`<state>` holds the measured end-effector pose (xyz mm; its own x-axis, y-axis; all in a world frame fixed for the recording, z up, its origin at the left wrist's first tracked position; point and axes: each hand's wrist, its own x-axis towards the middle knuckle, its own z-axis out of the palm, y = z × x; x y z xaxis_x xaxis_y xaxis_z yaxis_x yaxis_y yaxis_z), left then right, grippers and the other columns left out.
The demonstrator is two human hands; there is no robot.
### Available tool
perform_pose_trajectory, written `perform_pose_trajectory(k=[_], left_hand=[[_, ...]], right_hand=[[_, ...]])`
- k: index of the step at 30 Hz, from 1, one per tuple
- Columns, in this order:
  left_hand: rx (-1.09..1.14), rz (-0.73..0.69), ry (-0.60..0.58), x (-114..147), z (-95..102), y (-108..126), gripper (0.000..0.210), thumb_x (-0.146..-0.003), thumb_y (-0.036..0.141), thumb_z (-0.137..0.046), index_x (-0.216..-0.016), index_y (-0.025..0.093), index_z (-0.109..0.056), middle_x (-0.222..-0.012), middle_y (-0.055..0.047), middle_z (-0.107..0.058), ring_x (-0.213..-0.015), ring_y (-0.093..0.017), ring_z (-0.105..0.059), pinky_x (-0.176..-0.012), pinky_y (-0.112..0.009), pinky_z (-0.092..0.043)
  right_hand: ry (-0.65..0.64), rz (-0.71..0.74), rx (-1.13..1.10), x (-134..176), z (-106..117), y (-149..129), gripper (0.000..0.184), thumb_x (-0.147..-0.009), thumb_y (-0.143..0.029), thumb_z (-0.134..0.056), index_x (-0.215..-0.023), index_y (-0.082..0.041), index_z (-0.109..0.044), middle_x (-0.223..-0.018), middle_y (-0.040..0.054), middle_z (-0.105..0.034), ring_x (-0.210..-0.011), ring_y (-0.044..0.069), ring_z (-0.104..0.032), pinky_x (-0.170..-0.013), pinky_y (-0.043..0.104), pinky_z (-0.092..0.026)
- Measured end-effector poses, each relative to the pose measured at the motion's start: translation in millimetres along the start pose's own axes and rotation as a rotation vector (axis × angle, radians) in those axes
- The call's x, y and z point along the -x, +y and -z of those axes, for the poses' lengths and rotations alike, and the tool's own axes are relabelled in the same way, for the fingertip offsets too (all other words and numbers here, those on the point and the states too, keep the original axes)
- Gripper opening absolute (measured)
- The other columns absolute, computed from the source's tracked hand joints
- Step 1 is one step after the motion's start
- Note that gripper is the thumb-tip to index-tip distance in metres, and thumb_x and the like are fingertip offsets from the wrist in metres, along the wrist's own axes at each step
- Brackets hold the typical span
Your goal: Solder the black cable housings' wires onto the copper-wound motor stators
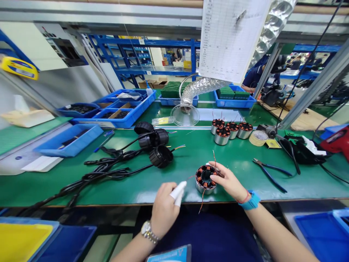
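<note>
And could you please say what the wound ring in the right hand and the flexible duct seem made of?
Wound ring: probably metal, by its shiny silvery wall; its orange windings look like copper wire. Flexible duct: likely aluminium foil, by its crinkled, reflective silver surface.

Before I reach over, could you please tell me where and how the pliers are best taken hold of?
Probably by both blue handles, coming from the near right side. The pliers lie flat on the bench, their metal jaws pointing away to the left and the handles spread apart toward the right, so a palm should close round both.
</note>
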<state>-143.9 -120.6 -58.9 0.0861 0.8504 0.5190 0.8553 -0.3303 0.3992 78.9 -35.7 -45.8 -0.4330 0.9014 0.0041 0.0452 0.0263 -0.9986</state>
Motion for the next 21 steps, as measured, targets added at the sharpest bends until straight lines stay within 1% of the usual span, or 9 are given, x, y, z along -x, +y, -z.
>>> perform_pose_trajectory(k=[3, 7, 8, 10, 12, 14, 16, 18, 21], left_hand=[[-0.073, 0.051, 0.046, -7.2, 10.6, -17.6, 0.03, -0.085, 0.02, -0.044, -0.112, 0.016, -0.056, -0.088, -0.011, -0.058, -0.079, -0.023, -0.053, -0.071, -0.04, -0.048], [0.011, -0.064, -0.139, 15.7, -3.9, -10.6, 0.027, -0.085, 0.02, -0.044, -0.11, 0.02, -0.057, -0.086, -0.009, -0.063, -0.08, -0.022, -0.059, -0.074, -0.04, -0.051], [0.045, -0.123, -0.173, 23.4, -11.7, -4.0, 0.034, -0.085, 0.021, -0.046, -0.118, 0.021, -0.051, -0.096, -0.01, -0.063, -0.09, -0.025, -0.059, -0.081, -0.042, -0.049], [0.115, -0.164, -0.221, 34.6, -27.0, 11.6, 0.064, -0.082, 0.027, -0.051, -0.139, 0.021, -0.022, -0.127, -0.017, -0.048, -0.118, -0.032, -0.046, -0.093, -0.049, -0.043], [0.218, -0.11, -0.275, 36.9, -38.0, 26.7, 0.087, -0.08, 0.032, -0.054, -0.142, 0.019, 0.006, -0.143, -0.02, -0.023, -0.131, -0.034, -0.025, -0.1, -0.053, -0.036], [0.345, -0.025, -0.321, 30.0, -43.1, 37.6, 0.092, -0.081, 0.034, -0.053, -0.14, 0.019, 0.016, -0.148, -0.018, -0.005, -0.135, -0.032, -0.011, -0.105, -0.053, -0.029], [0.476, 0.048, -0.347, 16.1, -44.0, 41.3, 0.087, -0.082, 0.036, -0.05, -0.141, 0.017, 0.012, -0.149, -0.014, 0.001, -0.136, -0.029, -0.005, -0.109, -0.05, -0.021], [0.61, 0.122, -0.374, -1.9, -42.9, 37.6, 0.078, -0.085, 0.037, -0.045, -0.142, 0.014, 0.004, -0.149, -0.013, -0.005, -0.136, -0.026, -0.009, -0.111, -0.045, -0.017], [0.785, 0.277, -0.422, -28.3, -41.2, 23.8, 0.066, -0.089, 0.04, -0.036, -0.142, 0.011, -0.01, -0.145, -0.012, -0.024, -0.134, -0.021, -0.021, -0.112, -0.038, -0.019]], right_hand=[[0.022, 0.005, 0.021, 3.7, -4.0, 5.0, 0.044, -0.08, -0.035, -0.055, -0.12, -0.021, -0.046, -0.12, 0.0061, -0.056, -0.108, 0.02, -0.053, -0.098, 0.04, -0.039], [0.083, 0.047, 0.132, 5.8, -7.2, 8.7, 0.038, -0.083, -0.036, -0.05, -0.117, -0.019, -0.048, -0.114, 0.0051, -0.057, -0.102, 0.018, -0.055, -0.095, 0.037, -0.041], [0.101, 0.057, 0.164, 5.3, -7.7, 8.6, 0.037, -0.083, -0.036, -0.049, -0.116, -0.019, -0.048, -0.113, 0.005, -0.057, -0.101, 0.018, -0.055, -0.095, 0.037, -0.04], [0.136, 0.076, 0.217, 3.7, -9.1, 7.5, 0.036, -0.084, -0.035, -0.047, -0.115, -0.019, -0.049, -0.113, 0.0051, -0.057, -0.102, 0.018, -0.054, -0.096, 0.036, -0.039], [0.154, 0.092, 0.236, 2.6, -12.4, 6.2, 0.035, -0.084, -0.035, -0.045, -0.115, -0.019, -0.049, -0.114, 0.005, -0.057, -0.104, 0.019, -0.053, -0.097, 0.036, -0.038], [0.204, 0.101, 0.234, 5.0, -19.5, 6.6, 0.034, -0.086, -0.037, -0.042, -0.115, -0.02, -0.049, -0.116, 0.005, -0.056, -0.108, 0.019, -0.051, -0.099, 0.036, -0.037], [0.313, 0.107, 0.248, 14.1, -30.2, 10.1, 0.037, -0.087, -0.039, -0.04, -0.118, -0.021, -0.045, -0.121, 0.0058, -0.052, -0.114, 0.02, -0.047, -0.102, 0.038, -0.033], [0.423, 0.119, 0.284, 30.4, -41.2, 16.9, 0.044, -0.087, -0.04, -0.041, -0.127, -0.022, -0.037, -0.13, 0.007, -0.044, -0.122, 0.021, -0.039, -0.106, 0.04, -0.028], [0.411, 0.131, 0.308, 58.3, -47.5, 28.5, 0.053, -0.086, -0.039, -0.045, -0.134, -0.025, -0.028, -0.14, 0.0065, -0.032, -0.128, 0.023, -0.03, -0.107, 0.043, -0.026]])
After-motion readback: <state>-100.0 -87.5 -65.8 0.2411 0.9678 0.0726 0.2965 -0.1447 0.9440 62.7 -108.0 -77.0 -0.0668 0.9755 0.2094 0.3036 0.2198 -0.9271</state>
